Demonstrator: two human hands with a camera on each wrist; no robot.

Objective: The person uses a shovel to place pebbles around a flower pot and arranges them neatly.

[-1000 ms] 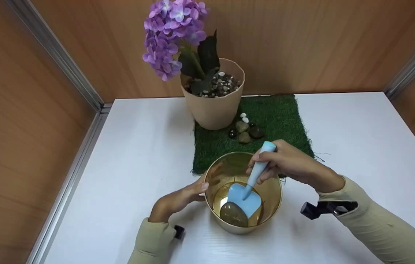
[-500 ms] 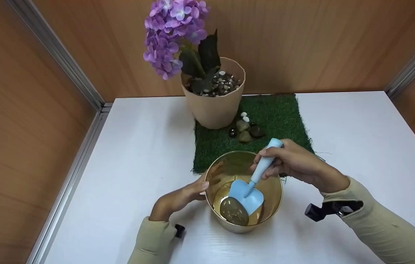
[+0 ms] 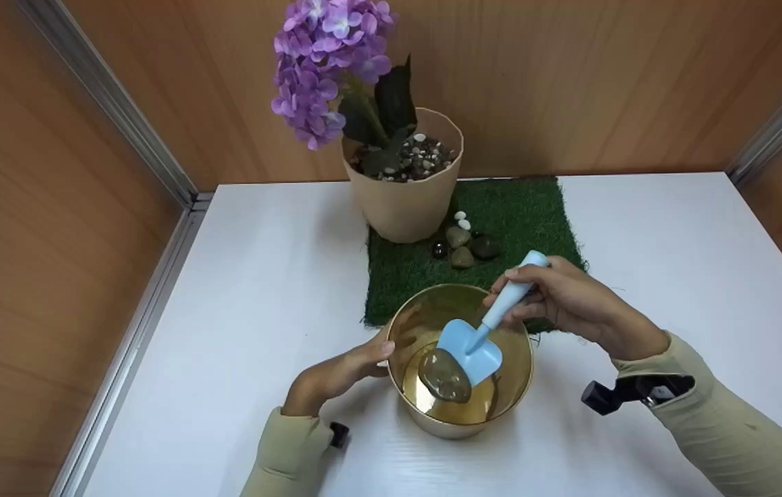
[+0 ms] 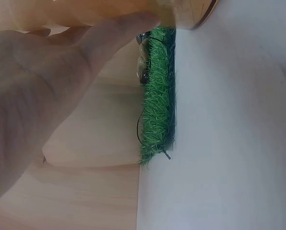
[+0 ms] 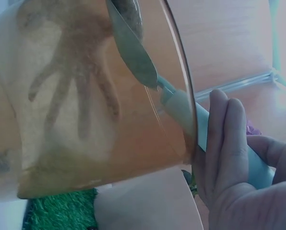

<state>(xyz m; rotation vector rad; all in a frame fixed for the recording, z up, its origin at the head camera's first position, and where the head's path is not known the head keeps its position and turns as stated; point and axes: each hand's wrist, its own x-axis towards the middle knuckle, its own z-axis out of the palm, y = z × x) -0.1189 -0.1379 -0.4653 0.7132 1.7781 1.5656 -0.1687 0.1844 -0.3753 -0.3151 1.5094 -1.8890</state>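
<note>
i keep my right hand (image 3: 570,300) curled round the blue trowel (image 3: 484,335) handle, its blade inside the gold bowl (image 3: 460,362) with a large stone (image 3: 444,376) resting on it. my left hand (image 3: 335,376) lies with straight fingers pressed flat on the bowl's left wall. i judge the blade should stay level so the stone doesn't slide off. behind the bowl lies the grass mat (image 3: 535,207) with loose pebbles (image 3: 463,245) and the flower pot (image 3: 404,186); those pebbles sit near any path out of the bowl.

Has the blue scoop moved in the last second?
Yes. The blue scoop, carrying a stone, has risen and shifted toward the grass mat.
</note>
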